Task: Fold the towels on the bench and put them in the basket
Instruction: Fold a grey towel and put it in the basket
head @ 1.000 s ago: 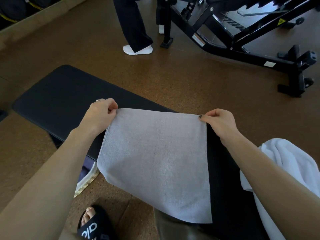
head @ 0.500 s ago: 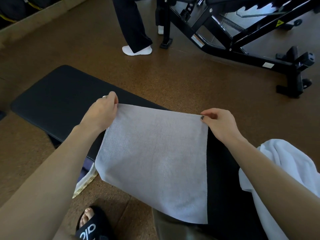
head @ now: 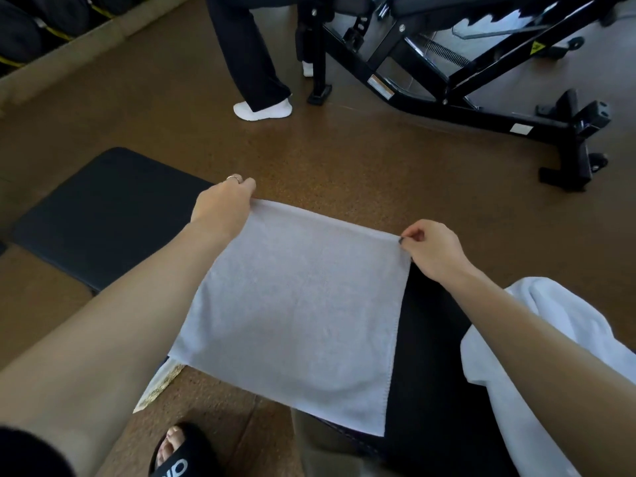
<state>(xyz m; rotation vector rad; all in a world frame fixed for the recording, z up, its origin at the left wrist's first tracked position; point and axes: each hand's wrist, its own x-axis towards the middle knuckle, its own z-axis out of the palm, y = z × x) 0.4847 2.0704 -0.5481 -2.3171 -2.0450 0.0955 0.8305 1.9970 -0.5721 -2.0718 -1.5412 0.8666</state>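
**Head view: grey towel stretched over the bench**

A pale grey square terry towel (head: 296, 311) hangs taut above the black padded bench (head: 103, 215) — the left hand (head: 223, 204) pinches its far left corner, the right hand (head: 433, 249) its far right corner. A crumpled white towel (head: 537, 366) lies on the bench at the right.

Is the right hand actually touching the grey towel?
Touching. The head view shows the right hand pinching the grey towel at its far right corner, thumb and fingers closed on the cloth.
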